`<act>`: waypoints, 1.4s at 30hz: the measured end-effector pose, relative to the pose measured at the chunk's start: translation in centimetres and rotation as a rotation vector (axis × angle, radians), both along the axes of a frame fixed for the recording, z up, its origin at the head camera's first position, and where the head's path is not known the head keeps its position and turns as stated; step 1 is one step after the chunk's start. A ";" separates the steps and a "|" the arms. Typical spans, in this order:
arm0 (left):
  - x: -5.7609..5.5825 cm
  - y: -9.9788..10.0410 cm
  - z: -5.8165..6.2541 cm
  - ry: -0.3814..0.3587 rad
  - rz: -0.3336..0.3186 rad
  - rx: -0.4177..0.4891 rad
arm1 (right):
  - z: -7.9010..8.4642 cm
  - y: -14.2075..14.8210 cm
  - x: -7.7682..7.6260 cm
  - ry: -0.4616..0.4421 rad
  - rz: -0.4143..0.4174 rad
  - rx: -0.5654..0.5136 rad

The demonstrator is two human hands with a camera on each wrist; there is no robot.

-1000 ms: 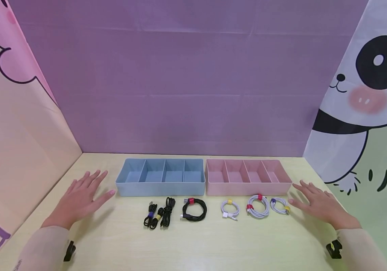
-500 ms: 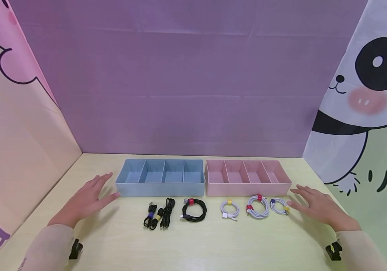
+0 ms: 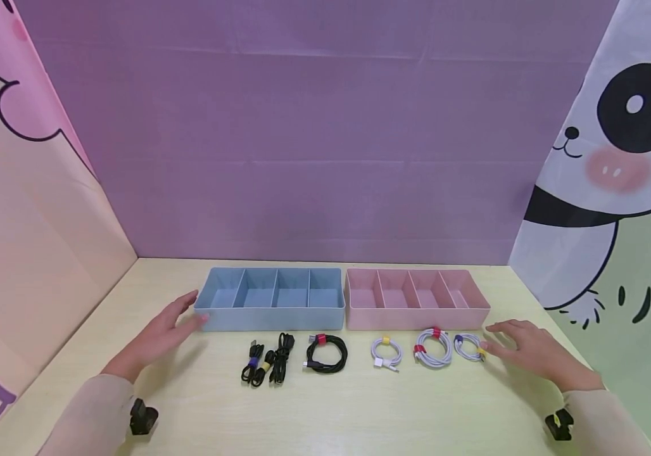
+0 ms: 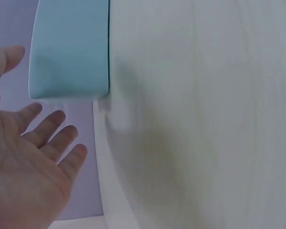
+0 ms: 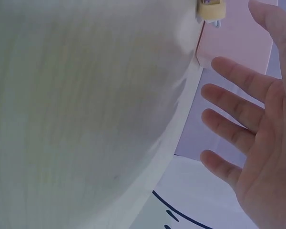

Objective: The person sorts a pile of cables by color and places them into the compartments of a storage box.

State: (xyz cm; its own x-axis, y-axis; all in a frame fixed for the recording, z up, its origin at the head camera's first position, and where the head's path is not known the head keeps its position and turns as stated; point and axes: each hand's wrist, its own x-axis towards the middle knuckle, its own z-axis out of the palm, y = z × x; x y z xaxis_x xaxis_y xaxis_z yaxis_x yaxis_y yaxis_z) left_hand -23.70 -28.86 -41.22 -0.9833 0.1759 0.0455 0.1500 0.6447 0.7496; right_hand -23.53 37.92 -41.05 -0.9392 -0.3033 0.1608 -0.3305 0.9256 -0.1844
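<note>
My left hand (image 3: 157,335) reaches toward the left end of a blue divided storage box (image 3: 268,320), thumb in front of its corner, fingers spread. In the left wrist view that palm (image 4: 28,167) shows bare beside the box end (image 4: 69,52). Beyond the right end of a pink divided box (image 3: 417,319), my right hand (image 3: 536,354) hovers with loosely bent fingers, holding nothing. Its thumb tip overlaps a small coiled white cable (image 3: 468,357) with purple and yellow ties. The right wrist view shows the yellow tie (image 5: 212,10) near the pink box (image 5: 233,40).
Black bundled cables (image 3: 281,361) and a black cable coil (image 3: 328,368) lie before the blue box. Two more white cable coils, one red-tied (image 3: 435,364) and one yellow-tied (image 3: 398,347), lie before the pink box. A purple backdrop (image 3: 325,139) and printed side panels enclose the wooden table (image 3: 325,418).
My left hand has moved right, up to the blue box's end, and turned its palm inward. The right hand has shifted slightly left and bent its fingers a little. Boxes and cables stay put.
</note>
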 end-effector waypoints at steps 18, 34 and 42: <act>-0.8 2.0 -0.7 -0.130 0.146 0.316 | -0.1 -0.8 -0.4 -0.022 0.035 -0.064; -0.8 2.8 -1.0 -0.147 0.175 0.399 | -0.6 -2.0 -0.9 -0.044 0.091 -0.136; -1.0 3.0 -1.1 -0.163 0.180 0.421 | -0.9 -2.4 -1.7 -0.076 0.086 -0.113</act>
